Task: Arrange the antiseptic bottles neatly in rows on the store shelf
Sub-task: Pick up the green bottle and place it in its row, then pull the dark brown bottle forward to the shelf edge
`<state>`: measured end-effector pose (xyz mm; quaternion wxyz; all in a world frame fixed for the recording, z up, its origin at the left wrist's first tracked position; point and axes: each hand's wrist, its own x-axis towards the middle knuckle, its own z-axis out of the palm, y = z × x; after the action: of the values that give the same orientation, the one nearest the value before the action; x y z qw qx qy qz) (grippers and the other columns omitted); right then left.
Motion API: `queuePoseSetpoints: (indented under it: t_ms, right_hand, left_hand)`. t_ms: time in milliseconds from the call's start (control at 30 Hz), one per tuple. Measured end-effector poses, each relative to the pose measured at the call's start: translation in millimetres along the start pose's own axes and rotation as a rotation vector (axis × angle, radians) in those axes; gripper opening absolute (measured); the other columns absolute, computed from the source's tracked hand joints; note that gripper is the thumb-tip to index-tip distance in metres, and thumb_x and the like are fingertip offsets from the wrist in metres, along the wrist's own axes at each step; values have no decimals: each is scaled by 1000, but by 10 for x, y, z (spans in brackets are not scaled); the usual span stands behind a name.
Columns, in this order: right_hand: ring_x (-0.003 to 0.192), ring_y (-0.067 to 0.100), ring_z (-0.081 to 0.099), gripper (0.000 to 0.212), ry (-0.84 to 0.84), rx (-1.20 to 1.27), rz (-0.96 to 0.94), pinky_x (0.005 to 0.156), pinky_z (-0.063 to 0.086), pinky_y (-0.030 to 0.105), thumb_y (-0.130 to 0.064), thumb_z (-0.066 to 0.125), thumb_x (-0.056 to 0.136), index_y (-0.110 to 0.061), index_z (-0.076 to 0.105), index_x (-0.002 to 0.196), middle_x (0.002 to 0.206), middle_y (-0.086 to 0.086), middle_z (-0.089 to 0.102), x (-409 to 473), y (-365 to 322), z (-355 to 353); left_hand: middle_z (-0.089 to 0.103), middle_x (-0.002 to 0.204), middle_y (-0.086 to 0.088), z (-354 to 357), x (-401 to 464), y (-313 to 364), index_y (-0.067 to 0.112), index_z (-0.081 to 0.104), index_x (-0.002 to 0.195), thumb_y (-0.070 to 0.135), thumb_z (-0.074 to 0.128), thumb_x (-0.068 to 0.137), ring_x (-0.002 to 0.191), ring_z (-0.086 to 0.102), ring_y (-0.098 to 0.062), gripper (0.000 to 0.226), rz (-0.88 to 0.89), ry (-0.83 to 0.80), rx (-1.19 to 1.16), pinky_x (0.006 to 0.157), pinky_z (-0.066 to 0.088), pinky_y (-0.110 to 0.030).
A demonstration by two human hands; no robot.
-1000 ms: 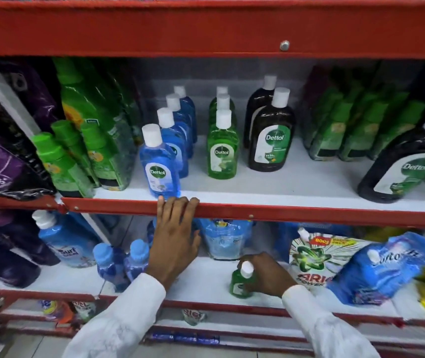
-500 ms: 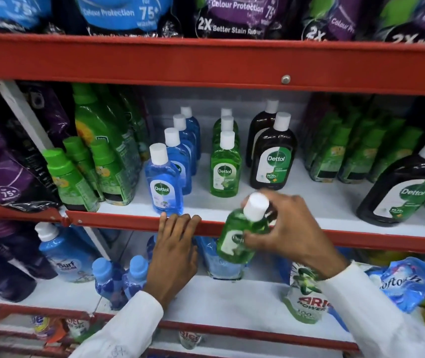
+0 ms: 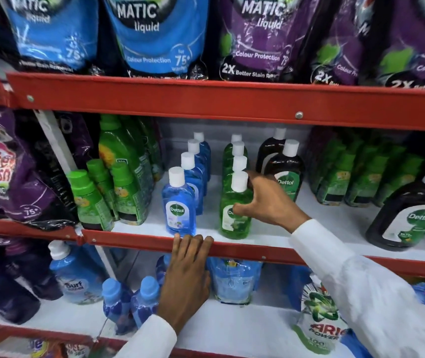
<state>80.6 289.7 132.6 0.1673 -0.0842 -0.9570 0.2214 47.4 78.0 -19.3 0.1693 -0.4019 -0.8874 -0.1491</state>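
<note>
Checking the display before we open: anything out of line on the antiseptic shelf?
One large dark Dettol bottle stands alone at the far right, leaning, away from the dark row. The blue and green rows look straight.

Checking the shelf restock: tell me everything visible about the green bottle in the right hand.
The green bottle is clear-looking plastic with green liquid, a white screw cap and a Dettol label partly covered by fingers. It stands upright at the front of the green row on the white shelf, near the red edge. The right hand grips its side.
</note>
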Motion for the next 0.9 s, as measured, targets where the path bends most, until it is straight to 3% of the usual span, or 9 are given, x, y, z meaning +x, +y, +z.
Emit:
queuePoseSetpoints:
  t_ms: [133, 300, 367, 433, 600, 700, 900]
  right_hand:
    - [101, 26, 66, 77, -28, 29, 15, 88, 57, 41, -38, 80, 66, -22, 46, 133, 115, 8, 70, 68, 58, 43]
    - [105, 22, 66, 80, -12, 110, -4, 91, 55, 37, -34, 83, 72, -23, 42, 140, 120, 4, 71, -98, 77, 7]
    - [113, 12, 63, 75, 95, 208, -9, 97, 51, 28, -32, 84, 74, -23, 47, 138, 128, -3, 67, -308, 140, 25]
    - [114, 10, 59, 65, 306, 237, 8, 99, 47, 25, -28, 81, 77, -23, 52, 134, 127, -7, 63, -563, 258, 93]
    - [125, 27, 50, 60, 693, 47, 108, 109, 40, 31, -10, 76, 78, -10, 52, 133, 134, 10, 58, -1010, 775, 277]
    - [133, 36, 42, 67, 829, -37, 267, 113, 37, 49, -15, 76, 78, -7, 47, 138, 142, 20, 49, -1139, 1084, 240]
    - [150, 43, 16, 106, 956, -109, 609, 124, 17, 52, -39, 79, 76, -2, 17, 154, 163, 27, 15, -1253, 1743, -118]
  left_hand:
    - [52, 131, -6, -6, 14, 45, 16, 42, 139, 28, 71, 68, 129, 45, -31, 77, -26, 19, -4, 120, 16, -51]
    - [52, 132, -7, -2, 50, 153, 14, 44, 139, 29, 68, 75, 134, 40, -32, 70, -34, 79, -86, 120, 17, -53]
    - [53, 133, -8, 21, 79, 220, 13, 46, 138, 29, 65, 78, 133, 42, -32, 64, 67, 103, -76, 119, 19, -52]
    - [56, 132, -8, 58, 133, 327, 12, 48, 136, 28, 63, 81, 131, 45, -30, 60, 155, 135, -101, 118, 23, -50]
    - [60, 135, -7, 177, 265, 627, 10, 52, 137, 27, 57, 85, 132, 49, -26, 55, 271, 141, -168, 117, 28, -44]
    - [61, 135, -8, 279, 277, 713, 7, 53, 136, 28, 54, 84, 129, 53, -27, 56, 287, 155, -156, 119, 24, -44]
    - [65, 127, -10, 393, 325, 846, 8, 54, 133, 29, 53, 82, 124, 51, -26, 55, 253, 205, -201, 121, 20, -44]
